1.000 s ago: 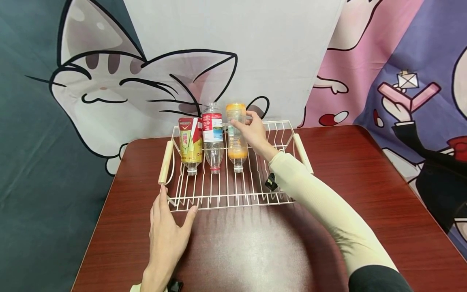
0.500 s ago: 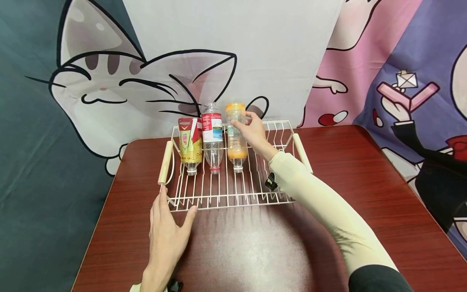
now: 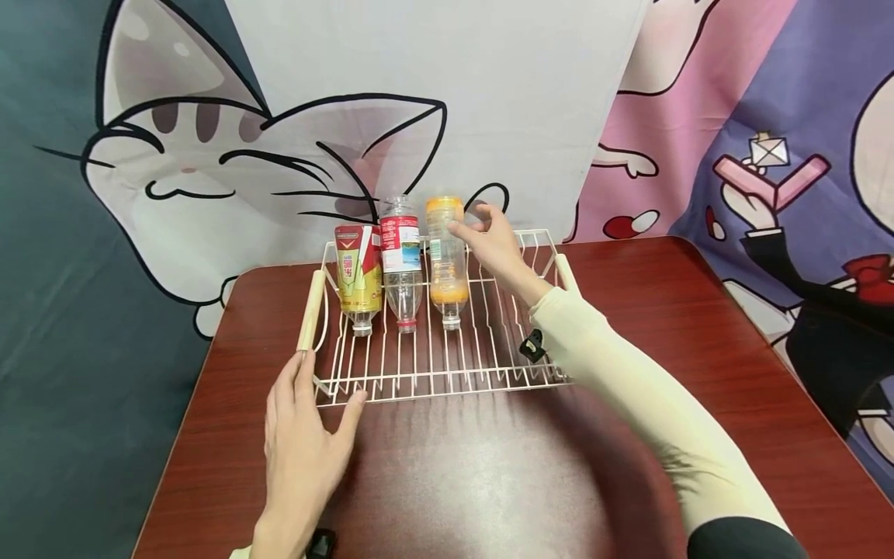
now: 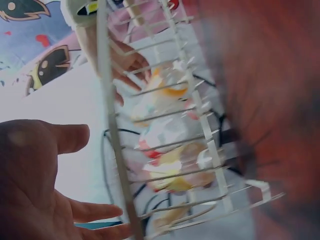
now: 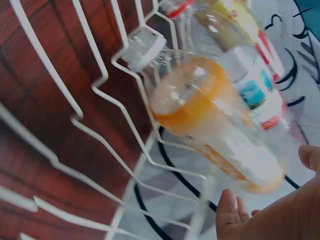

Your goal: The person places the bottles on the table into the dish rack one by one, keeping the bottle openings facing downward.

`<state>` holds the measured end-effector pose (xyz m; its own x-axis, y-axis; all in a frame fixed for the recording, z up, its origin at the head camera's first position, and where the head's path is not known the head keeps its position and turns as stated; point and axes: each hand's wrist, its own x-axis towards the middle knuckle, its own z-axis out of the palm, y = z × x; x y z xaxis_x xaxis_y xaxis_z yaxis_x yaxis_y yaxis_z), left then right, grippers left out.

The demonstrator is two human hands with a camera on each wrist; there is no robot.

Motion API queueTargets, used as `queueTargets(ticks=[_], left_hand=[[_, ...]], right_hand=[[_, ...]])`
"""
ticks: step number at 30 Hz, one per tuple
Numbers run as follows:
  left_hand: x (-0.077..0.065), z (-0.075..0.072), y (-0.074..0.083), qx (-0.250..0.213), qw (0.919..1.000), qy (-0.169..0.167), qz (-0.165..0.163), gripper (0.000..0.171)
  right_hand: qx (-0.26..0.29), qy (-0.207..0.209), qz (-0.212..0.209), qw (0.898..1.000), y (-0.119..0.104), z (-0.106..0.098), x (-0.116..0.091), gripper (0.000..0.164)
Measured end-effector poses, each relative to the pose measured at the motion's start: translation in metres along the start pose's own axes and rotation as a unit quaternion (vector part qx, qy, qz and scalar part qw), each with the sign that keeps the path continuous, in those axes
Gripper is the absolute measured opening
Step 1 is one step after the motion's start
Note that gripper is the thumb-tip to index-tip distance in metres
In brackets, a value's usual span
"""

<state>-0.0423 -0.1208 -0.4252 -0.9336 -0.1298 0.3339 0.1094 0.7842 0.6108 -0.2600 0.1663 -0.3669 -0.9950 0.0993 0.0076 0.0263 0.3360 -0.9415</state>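
Note:
A bottle with orange bands and a clear body (image 3: 447,264) stands cap-down in the white wire rack (image 3: 419,376). My right hand (image 3: 497,248) is beside its upper end; in the right wrist view a gap shows between the fingers (image 5: 227,207) and the bottle. Left of it are a clear bottle with a red label (image 3: 401,244) and a bottle with a yellow and red label (image 3: 358,272), both with caps lowermost. My left hand (image 3: 299,442) is spread at the rack's front left corner, fingertips right at the end of the wooden handle (image 3: 311,310).
Another wooden handle (image 3: 567,273) is on the rack's right side. The rack stands on a dark red wooden table (image 3: 209,450). Behind the table hangs a cloth with cartoon figures (image 3: 545,101). The rack's right part shows bare wires.
My right hand has let go of the orange-banded bottle and drawn a little to the right. The bottle stays in the rack. My left hand has shifted slightly leftward in view.

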Motion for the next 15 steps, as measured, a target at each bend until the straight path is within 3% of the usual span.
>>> queueTargets(ticks=[7,12,15], left_hand=[[0.026,-0.024,0.000,0.018,0.9991,0.022,0.031,0.079],[0.048,-0.037,-0.008,0.026,0.9991,-0.010,0.033,0.077],[0.062,-0.042,-0.015,0.030,0.9983,-0.033,0.038,0.076]], right_hand=[[-0.054,-0.029,0.002,0.998,-0.022,-0.034,-0.019,0.077],[-0.106,-0.065,-0.020,0.992,-0.023,-0.066,-0.041,0.072],[-0.149,-0.065,-0.043,0.986,-0.016,-0.086,-0.054,0.071]])
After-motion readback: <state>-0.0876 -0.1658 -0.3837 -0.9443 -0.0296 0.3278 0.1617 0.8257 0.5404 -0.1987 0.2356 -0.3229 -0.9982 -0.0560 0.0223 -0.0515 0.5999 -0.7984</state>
